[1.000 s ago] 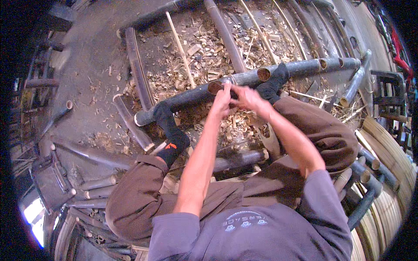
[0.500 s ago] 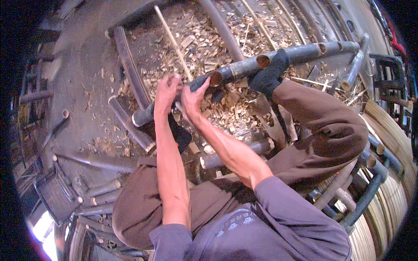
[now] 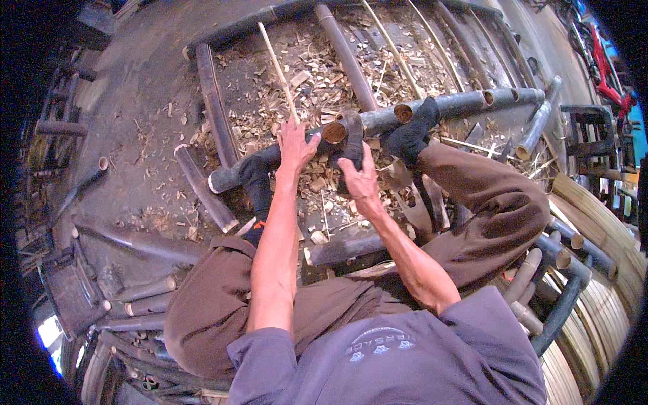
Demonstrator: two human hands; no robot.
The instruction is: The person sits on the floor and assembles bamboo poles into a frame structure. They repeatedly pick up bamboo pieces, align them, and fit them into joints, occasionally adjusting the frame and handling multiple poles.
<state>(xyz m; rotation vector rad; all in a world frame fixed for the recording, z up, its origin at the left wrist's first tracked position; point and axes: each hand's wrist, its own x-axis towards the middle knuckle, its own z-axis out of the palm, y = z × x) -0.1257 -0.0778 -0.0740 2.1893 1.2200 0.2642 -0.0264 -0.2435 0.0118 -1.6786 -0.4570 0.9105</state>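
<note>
From my head view I look down on a floor (image 3: 135, 121) strewn with pale wood shavings (image 3: 317, 74), where I sit with my knees spread. My left hand (image 3: 295, 143) lies flat, fingers stretched forward, pressed on top of a dark bamboo pole (image 3: 270, 160) that runs across in front of me from lower left to upper right. My right hand (image 3: 360, 177) sits just beside it with the fingers curled up toward a short dark bamboo piece (image 3: 347, 131) whose cut, tan end faces me; I cannot tell whether the fingers actually clamp it or only rest against it. A thin pale bamboo strip (image 3: 277, 64) stretches away from the tips of my left fingers toward the far side of the floor. My two feet in dark socks brace the pole, the left foot (image 3: 256, 185) just left of my left hand and the right foot (image 3: 412, 135) well right of my right hand. Further cut poles (image 3: 499, 101) continue along the same line to the right, and a separate pole (image 3: 214, 111) lies at the left.
</note>
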